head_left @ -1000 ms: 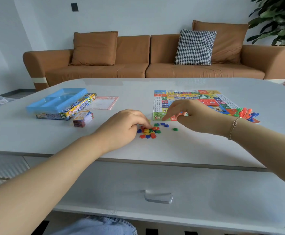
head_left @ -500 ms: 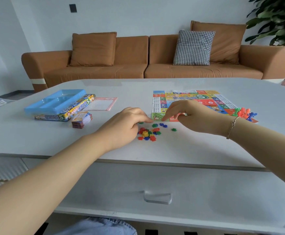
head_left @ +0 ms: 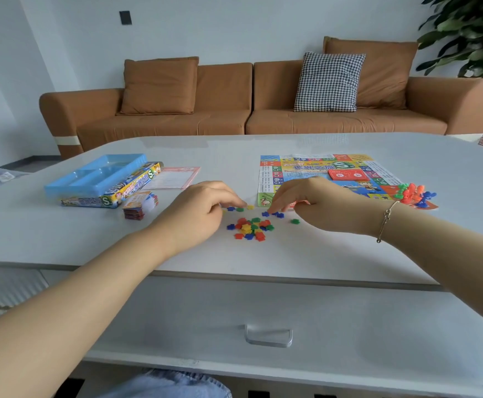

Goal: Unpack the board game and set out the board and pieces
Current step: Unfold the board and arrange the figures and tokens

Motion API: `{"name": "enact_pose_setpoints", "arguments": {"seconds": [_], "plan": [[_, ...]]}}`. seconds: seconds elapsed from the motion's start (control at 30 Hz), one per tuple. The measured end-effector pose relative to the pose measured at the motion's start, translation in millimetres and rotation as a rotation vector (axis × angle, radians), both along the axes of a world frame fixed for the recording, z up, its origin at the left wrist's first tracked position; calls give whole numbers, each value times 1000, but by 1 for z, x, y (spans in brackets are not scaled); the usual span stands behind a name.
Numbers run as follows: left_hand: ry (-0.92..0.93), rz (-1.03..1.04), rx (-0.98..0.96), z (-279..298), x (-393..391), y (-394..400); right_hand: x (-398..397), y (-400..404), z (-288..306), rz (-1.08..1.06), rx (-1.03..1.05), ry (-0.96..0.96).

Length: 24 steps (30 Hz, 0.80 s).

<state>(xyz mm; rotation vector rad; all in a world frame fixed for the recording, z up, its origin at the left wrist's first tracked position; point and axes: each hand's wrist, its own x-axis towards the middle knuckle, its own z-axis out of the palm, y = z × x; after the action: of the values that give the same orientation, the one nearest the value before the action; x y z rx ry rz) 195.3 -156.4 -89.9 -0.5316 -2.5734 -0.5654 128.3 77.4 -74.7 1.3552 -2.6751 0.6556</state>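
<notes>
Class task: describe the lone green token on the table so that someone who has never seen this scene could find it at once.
Start at the colourful game board on the white table and drop to its near edge, under the right hand. Right of the mixed pile of tokens lies one green token. Unlike its neighbours, it sits alone, touching none.

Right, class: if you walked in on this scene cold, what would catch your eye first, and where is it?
Probably the heap of small red, blue, green and yellow plastic tokens at the middle of the white table, with the left hand and right hand picking at its far edge. Just behind lies the colourful square game board, bright plastic figures clustered at its near right corner. Left sits the light blue plastic tray.
</notes>
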Motion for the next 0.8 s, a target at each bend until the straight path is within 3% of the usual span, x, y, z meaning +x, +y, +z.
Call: {"name": "enact_pose_setpoints", "arguments": {"seconds": [0.13, 0.37, 0.57, 0.8], "plan": [[18, 136, 9, 2, -1, -9, -2, 1, 4, -16, -40, 18], [-65, 75, -106, -5, -5, -10, 7, -9, 4, 11, 88, 58], [-69, 183, -122, 0, -2, -17, 12, -26, 9, 51, 144, 72], [-247, 359, -179, 18, -16, -18, 12, -64, 17, 59, 238, 98]]}}
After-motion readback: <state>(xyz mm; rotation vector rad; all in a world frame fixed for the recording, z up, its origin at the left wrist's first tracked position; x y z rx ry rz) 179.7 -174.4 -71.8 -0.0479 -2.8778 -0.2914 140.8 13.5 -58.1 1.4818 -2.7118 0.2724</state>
